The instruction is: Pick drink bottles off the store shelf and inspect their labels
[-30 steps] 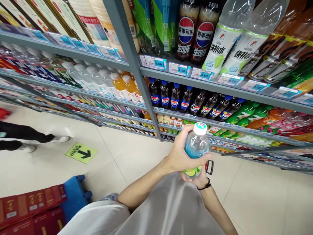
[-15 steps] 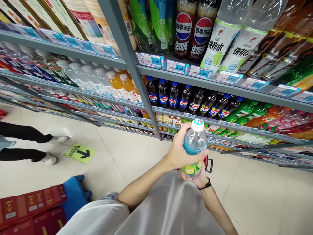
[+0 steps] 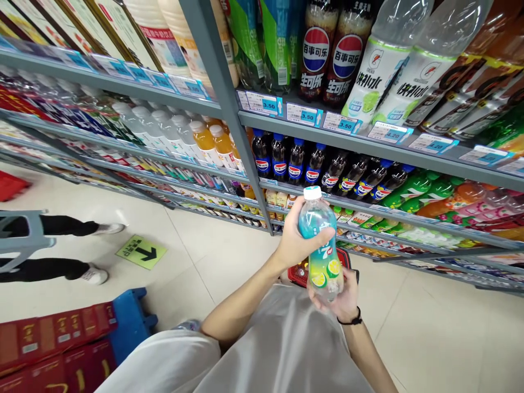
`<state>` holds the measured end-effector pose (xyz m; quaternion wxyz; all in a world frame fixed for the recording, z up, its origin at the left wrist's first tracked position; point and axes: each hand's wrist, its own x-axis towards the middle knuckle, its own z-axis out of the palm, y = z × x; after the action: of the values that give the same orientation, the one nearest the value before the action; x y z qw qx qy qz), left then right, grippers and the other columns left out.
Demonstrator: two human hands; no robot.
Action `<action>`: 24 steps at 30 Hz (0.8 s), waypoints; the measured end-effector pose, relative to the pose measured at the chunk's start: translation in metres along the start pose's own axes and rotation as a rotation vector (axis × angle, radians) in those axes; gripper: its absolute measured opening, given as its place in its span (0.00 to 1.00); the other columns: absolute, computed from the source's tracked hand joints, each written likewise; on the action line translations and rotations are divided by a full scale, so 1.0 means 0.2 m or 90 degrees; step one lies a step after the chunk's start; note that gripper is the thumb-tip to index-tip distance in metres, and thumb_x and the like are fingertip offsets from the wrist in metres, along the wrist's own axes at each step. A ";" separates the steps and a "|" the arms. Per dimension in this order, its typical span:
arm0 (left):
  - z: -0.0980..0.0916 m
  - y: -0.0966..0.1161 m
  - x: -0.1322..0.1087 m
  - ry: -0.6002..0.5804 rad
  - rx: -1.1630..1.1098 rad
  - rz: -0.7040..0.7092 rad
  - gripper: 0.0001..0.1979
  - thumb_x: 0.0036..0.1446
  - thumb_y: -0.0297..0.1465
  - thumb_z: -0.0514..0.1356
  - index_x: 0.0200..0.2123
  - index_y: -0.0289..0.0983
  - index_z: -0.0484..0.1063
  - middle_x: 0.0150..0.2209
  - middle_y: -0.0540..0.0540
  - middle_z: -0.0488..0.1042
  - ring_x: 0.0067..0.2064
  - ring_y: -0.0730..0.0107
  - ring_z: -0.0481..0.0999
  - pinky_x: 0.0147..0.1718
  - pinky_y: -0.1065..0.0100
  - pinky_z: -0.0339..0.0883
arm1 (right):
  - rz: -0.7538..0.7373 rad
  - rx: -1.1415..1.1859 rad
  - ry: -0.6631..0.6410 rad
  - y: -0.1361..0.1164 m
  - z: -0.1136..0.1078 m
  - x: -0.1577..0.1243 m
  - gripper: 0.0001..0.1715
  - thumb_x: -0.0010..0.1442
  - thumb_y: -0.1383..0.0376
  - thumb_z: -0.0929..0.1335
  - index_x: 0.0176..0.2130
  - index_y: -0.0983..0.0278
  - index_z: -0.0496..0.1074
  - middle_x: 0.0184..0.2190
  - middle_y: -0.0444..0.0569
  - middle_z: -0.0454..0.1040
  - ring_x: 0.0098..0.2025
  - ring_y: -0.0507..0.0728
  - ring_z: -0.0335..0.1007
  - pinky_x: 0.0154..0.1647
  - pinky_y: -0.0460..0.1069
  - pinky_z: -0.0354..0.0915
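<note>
A clear bottle [image 3: 321, 245] with a white cap and a blue-to-yellow label showing lemon slices is held nearly upright in front of my body. My left hand [image 3: 297, 237] wraps round its upper part, with the thumb across the label. Lower down, my right hand [image 3: 341, 297] grips the bottle near its base, fingers partly hidden behind it. A black band circles my right wrist. Behind the bottle, partly covered by it, is a red basket [image 3: 298, 274].
Shelves of drinks [image 3: 368, 147] stretch across the front. At the left are a person's black-trousered legs [image 3: 61, 225], a grey stool [image 3: 28, 240] and a green floor sign [image 3: 141, 252]. Red boxes [image 3: 41, 338] stand by a blue pallet [image 3: 131, 322] at lower left.
The bottle has shifted slightly left and turned, so more of its label faces me. My right hand has moved a little right and more of the red basket shows.
</note>
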<state>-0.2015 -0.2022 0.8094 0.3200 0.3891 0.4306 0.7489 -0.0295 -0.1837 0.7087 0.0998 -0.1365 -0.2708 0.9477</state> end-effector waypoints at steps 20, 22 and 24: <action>-0.09 -0.02 0.04 -0.001 -0.081 -0.023 0.29 0.58 0.45 0.74 0.55 0.34 0.72 0.53 0.35 0.80 0.51 0.57 0.83 0.50 0.63 0.78 | -0.585 -0.623 0.408 0.10 -0.06 0.00 0.44 0.57 0.57 0.80 0.66 0.65 0.68 0.59 0.62 0.74 0.58 0.65 0.76 0.56 0.59 0.77; -0.11 -0.02 0.04 -0.008 -0.070 -0.035 0.30 0.57 0.45 0.74 0.55 0.34 0.72 0.51 0.36 0.80 0.51 0.58 0.82 0.49 0.63 0.78 | -0.633 -0.725 0.464 0.07 -0.05 -0.01 0.45 0.55 0.58 0.82 0.66 0.65 0.69 0.57 0.61 0.73 0.56 0.65 0.75 0.56 0.60 0.76; -0.11 -0.02 0.04 -0.030 -0.062 -0.052 0.30 0.55 0.43 0.76 0.54 0.34 0.72 0.50 0.37 0.80 0.49 0.60 0.82 0.49 0.64 0.78 | -0.697 -0.813 0.507 0.04 -0.04 -0.02 0.45 0.52 0.60 0.83 0.65 0.64 0.71 0.52 0.59 0.72 0.54 0.65 0.74 0.56 0.61 0.75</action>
<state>-0.2248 -0.2027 0.8019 0.3790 0.3725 0.4014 0.7460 -0.0248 -0.1872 0.6981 0.5244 -0.3338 -0.7134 0.3235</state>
